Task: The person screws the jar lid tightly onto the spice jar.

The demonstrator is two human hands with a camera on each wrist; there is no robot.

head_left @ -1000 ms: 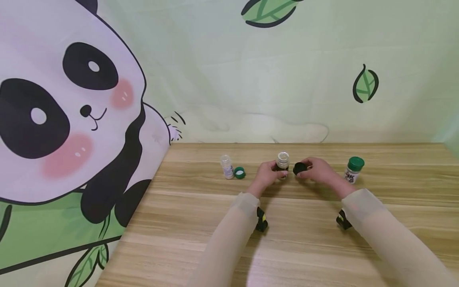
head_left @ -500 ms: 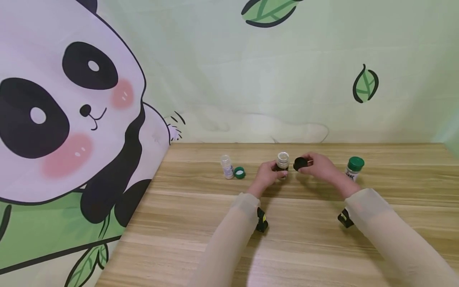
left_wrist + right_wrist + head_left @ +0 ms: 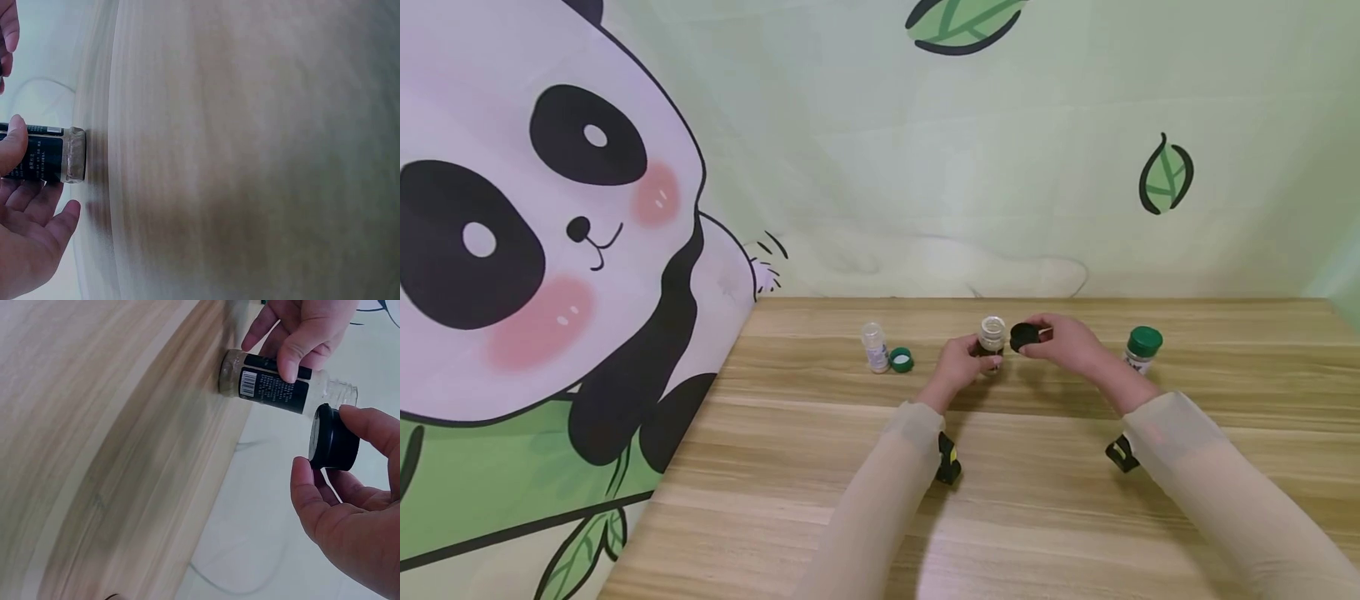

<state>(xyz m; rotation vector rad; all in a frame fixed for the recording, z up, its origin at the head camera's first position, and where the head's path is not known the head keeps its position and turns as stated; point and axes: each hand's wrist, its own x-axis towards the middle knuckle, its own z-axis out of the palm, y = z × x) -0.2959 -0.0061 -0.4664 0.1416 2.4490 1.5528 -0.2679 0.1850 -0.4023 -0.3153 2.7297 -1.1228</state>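
Observation:
A clear spice bottle with a black label (image 3: 275, 387) stands upright on the wooden table, its threaded mouth uncovered. My left hand (image 3: 961, 362) grips it round the label, thumb across the front in the left wrist view. Just right of the bottle's mouth, my right hand (image 3: 1066, 343) pinches a black cap (image 3: 336, 439) between thumb and fingers. The cap is held apart from the table, and its pale inner side shows in the right wrist view. Behind my right wrist stands a bottle with a green cap (image 3: 1144, 343), its lower part hidden.
To the left on the table (image 3: 775, 467) stands a clear uncapped bottle (image 3: 875, 348) with a white and blue label. A green cap (image 3: 901, 360) lies beside it. A pale cloth backdrop (image 3: 850, 167) with a panda print rises at the table's far edge and left side.
My right hand has lifted slightly up and away with the black cap, then shifted a little left, closer to the bottle's mouth. My left hand and its bottle have stayed in place.

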